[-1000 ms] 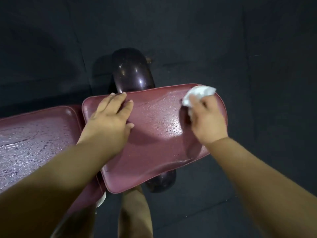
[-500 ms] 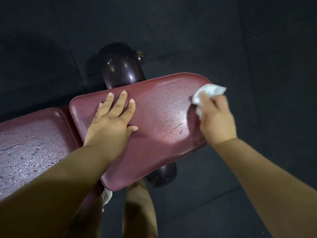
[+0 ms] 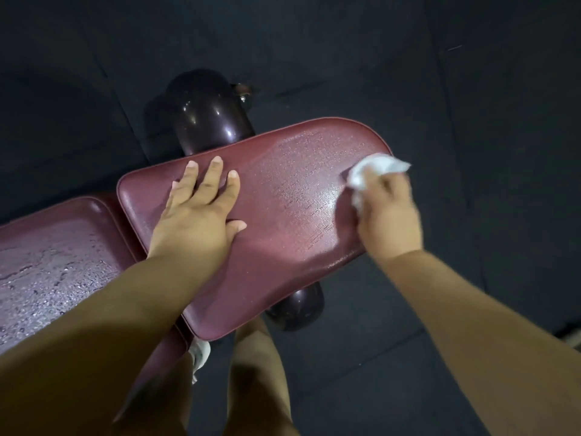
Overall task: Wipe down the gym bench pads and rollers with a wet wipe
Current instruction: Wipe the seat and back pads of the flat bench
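Back pad (image 3: 47, 262) at far left: surface beaded with wet streaks, reads as wiped to me.

Left hand (image 3: 198, 215): flat, fingers straight and spread, palm pressing on the wide end of the seat pad (image 3: 283, 221). Holding nothing, just bracing.

Seat pad: long axis runs left to right in view, in line with the back pad. Wide end sits next to the back pad, narrow rounded end points right. Middle glistens; near edge looks drier.

Rollers: far roller (image 3: 207, 111) sticks out beyond the seat, near roller (image 3: 298, 309) pokes out under its near edge. Their axis runs crosswise to the bench. Can't tell if they're wet.

Wet wipe (image 3: 374, 171): bunched, on the seat's narrow end near the right edge.

Right hand (image 3: 390, 215): fingers curled round the wipe, gripping it. Blurred, so finger detail is unclear.

Doing it well, my call: keep the left palm planted, run overlapping strokes along the long axis, carry each one past the piping, cover the near edge, refold the wipe before the rollers.
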The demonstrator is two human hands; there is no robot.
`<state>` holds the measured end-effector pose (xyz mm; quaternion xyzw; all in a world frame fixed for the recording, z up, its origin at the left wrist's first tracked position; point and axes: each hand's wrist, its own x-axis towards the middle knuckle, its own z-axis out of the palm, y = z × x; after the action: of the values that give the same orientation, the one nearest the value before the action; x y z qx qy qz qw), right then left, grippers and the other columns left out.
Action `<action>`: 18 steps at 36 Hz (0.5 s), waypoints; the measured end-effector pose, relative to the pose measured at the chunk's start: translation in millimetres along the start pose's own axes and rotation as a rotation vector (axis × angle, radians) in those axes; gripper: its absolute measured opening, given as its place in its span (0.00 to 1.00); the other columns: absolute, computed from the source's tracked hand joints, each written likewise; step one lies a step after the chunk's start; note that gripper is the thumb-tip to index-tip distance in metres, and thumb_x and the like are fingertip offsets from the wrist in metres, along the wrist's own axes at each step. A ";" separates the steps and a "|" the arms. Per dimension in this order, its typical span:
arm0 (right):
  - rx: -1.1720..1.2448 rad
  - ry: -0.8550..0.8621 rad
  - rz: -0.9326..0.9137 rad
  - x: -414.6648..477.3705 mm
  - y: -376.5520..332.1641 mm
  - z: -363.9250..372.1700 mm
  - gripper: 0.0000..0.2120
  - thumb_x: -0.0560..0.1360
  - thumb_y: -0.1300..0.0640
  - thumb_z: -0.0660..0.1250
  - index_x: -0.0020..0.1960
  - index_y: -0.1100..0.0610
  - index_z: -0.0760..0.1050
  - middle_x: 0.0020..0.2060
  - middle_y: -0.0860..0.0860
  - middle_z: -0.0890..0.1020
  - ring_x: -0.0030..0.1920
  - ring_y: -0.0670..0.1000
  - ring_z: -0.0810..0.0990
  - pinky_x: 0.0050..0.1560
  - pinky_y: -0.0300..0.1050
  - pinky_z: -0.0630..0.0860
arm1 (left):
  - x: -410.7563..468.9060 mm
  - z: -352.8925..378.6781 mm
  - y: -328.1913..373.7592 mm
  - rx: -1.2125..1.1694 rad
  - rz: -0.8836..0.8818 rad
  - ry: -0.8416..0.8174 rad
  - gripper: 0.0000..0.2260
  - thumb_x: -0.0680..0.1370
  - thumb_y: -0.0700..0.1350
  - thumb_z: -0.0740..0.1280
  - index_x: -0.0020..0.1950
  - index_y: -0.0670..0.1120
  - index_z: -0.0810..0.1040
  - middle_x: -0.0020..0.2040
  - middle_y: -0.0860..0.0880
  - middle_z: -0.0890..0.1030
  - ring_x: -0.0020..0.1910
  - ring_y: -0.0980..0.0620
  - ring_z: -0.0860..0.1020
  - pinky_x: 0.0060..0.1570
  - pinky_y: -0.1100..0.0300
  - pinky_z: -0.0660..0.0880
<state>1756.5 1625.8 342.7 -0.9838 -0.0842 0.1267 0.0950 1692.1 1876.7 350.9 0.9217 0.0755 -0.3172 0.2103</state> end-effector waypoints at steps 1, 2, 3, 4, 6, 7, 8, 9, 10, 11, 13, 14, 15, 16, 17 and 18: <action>0.053 0.032 0.128 5.8 6.9 -3.6 0.22 0.75 0.65 0.60 0.68 0.57 0.71 0.60 0.60 0.71 0.49 0.61 0.76 0.47 0.46 0.72 | 0.0 0.2 0.0 0.000 0.001 -0.003 0.30 0.80 0.56 0.56 0.77 0.54 0.45 0.77 0.55 0.38 0.75 0.49 0.36 0.73 0.54 0.37; 0.120 0.041 0.227 8.2 11.6 -5.3 0.20 0.77 0.63 0.59 0.69 0.57 0.71 0.60 0.59 0.70 0.52 0.59 0.74 0.51 0.42 0.70 | 0.0 0.4 0.0 0.001 0.001 -0.005 0.30 0.80 0.56 0.56 0.77 0.54 0.45 0.77 0.55 0.38 0.75 0.48 0.36 0.73 0.54 0.37; 0.162 0.067 0.284 7.1 13.5 -3.5 0.19 0.79 0.61 0.58 0.69 0.57 0.70 0.59 0.58 0.70 0.53 0.57 0.73 0.52 0.37 0.66 | 0.2 0.5 -0.1 0.003 0.003 -0.005 0.30 0.80 0.56 0.56 0.77 0.54 0.45 0.77 0.55 0.38 0.75 0.48 0.36 0.73 0.53 0.38; 0.165 0.087 0.326 2.1 9.0 -1.5 0.18 0.80 0.61 0.57 0.68 0.57 0.70 0.58 0.58 0.70 0.53 0.57 0.73 0.52 0.34 0.64 | 0.1 0.5 0.1 0.007 0.004 -0.005 0.30 0.80 0.56 0.56 0.77 0.54 0.45 0.77 0.54 0.39 0.75 0.48 0.36 0.73 0.53 0.38; 0.159 0.125 0.370 -19.6 -7.0 7.8 0.18 0.79 0.62 0.59 0.69 0.58 0.70 0.60 0.61 0.69 0.55 0.59 0.73 0.53 0.36 0.64 | -0.2 0.3 0.3 0.013 0.009 -0.002 0.30 0.80 0.56 0.56 0.77 0.53 0.45 0.77 0.54 0.39 0.75 0.47 0.37 0.73 0.53 0.38; 0.170 0.128 0.347 -35.1 -18.8 13.1 0.19 0.78 0.63 0.59 0.69 0.58 0.70 0.60 0.61 0.70 0.54 0.60 0.74 0.53 0.39 0.66 | -0.4 0.2 0.4 0.015 0.011 0.001 0.30 0.80 0.55 0.56 0.77 0.53 0.45 0.77 0.53 0.39 0.75 0.46 0.37 0.73 0.52 0.38; 0.181 0.096 0.294 -54.0 -29.0 21.8 0.21 0.76 0.65 0.60 0.69 0.59 0.70 0.58 0.60 0.71 0.50 0.60 0.75 0.50 0.42 0.69 | -0.6 0.0 0.6 0.015 0.014 0.004 0.30 0.80 0.55 0.57 0.77 0.53 0.46 0.77 0.53 0.40 0.75 0.46 0.37 0.73 0.52 0.39; 0.195 0.053 0.208 -70.8 -40.6 25.7 0.22 0.74 0.65 0.59 0.68 0.58 0.69 0.55 0.55 0.71 0.44 0.57 0.75 0.43 0.42 0.72 | -0.7 -0.2 0.8 0.014 0.015 0.005 0.30 0.80 0.55 0.57 0.77 0.53 0.46 0.77 0.53 0.40 0.75 0.45 0.38 0.73 0.52 0.39; 0.191 0.002 0.061 -87.1 -48.9 30.8 0.21 0.74 0.63 0.58 0.67 0.56 0.69 0.51 0.49 0.70 0.39 0.52 0.74 0.38 0.41 0.73 | -0.9 -0.5 0.9 0.015 0.015 0.002 0.30 0.80 0.55 0.57 0.77 0.53 0.46 0.77 0.53 0.40 0.75 0.45 0.38 0.73 0.52 0.39; 0.202 -0.076 -0.082 -98.7 -56.4 32.5 0.19 0.75 0.60 0.57 0.65 0.54 0.69 0.49 0.44 0.68 0.36 0.49 0.72 0.37 0.39 0.73 | -1.4 -1.3 1.3 0.016 0.015 -0.004 0.30 0.80 0.54 0.58 0.77 0.53 0.45 0.77 0.53 0.40 0.75 0.46 0.38 0.73 0.52 0.39; 0.207 -0.208 -0.295 -104.5 -59.6 31.8 0.13 0.78 0.53 0.55 0.57 0.53 0.74 0.43 0.44 0.74 0.36 0.50 0.75 0.38 0.43 0.76 | -2.8 -3.5 1.2 0.018 0.022 -0.009 0.31 0.80 0.53 0.59 0.77 0.52 0.45 0.77 0.53 0.40 0.76 0.47 0.38 0.74 0.52 0.40; 0.179 -0.204 -0.349 -97.5 -54.6 31.2 0.12 0.79 0.51 0.56 0.51 0.53 0.77 0.39 0.45 0.77 0.37 0.51 0.76 0.38 0.44 0.74 | -3.9 -4.7 0.6 0.021 0.025 -0.009 0.32 0.80 0.53 0.60 0.77 0.52 0.46 0.77 0.54 0.40 0.76 0.48 0.38 0.74 0.52 0.43; 0.114 -0.147 -0.364 -88.6 -45.5 29.3 0.13 0.80 0.48 0.58 0.44 0.53 0.77 0.34 0.46 0.78 0.37 0.50 0.76 0.39 0.44 0.72 | -5.1 -5.8 -0.6 0.024 0.028 -0.007 0.32 0.79 0.52 0.61 0.77 0.52 0.46 0.77 0.54 0.40 0.76 0.48 0.39 0.74 0.52 0.45; 0.012 -0.098 -0.312 -76.7 -33.3 27.3 0.14 0.79 0.47 0.60 0.43 0.54 0.76 0.33 0.48 0.78 0.37 0.51 0.76 0.39 0.45 0.72 | -6.8 -6.4 -2.2 0.030 0.031 -0.004 0.32 0.79 0.52 0.62 0.77 0.52 0.47 0.77 0.54 0.40 0.76 0.49 0.39 0.74 0.51 0.48; -0.040 -0.027 -0.216 -63.6 -21.4 22.1 0.10 0.78 0.49 0.62 0.46 0.55 0.77 0.35 0.49 0.79 0.38 0.54 0.76 0.39 0.46 0.73 | -8.9 -6.6 -4.4 0.037 0.033 0.000 0.33 0.78 0.51 0.63 0.77 0.52 0.48 0.77 0.54 0.41 0.76 0.49 0.40 0.73 0.49 0.51; -0.007 0.057 -0.072 -55.4 -11.1 19.9 0.09 0.75 0.54 0.63 0.51 0.55 0.78 0.39 0.54 0.79 0.38 0.59 0.76 0.38 0.48 0.75 | -12.0 -6.7 -7.0 0.044 0.034 0.003 0.33 0.78 0.51 0.64 0.77 0.52 0.50 0.77 0.53 0.41 0.75 0.48 0.42 0.73 0.48 0.54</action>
<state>1696.9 1629.3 339.0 -0.9836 -0.1173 0.0947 0.0985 1684.4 1885.9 360.7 0.9277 0.0532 -0.3139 0.1950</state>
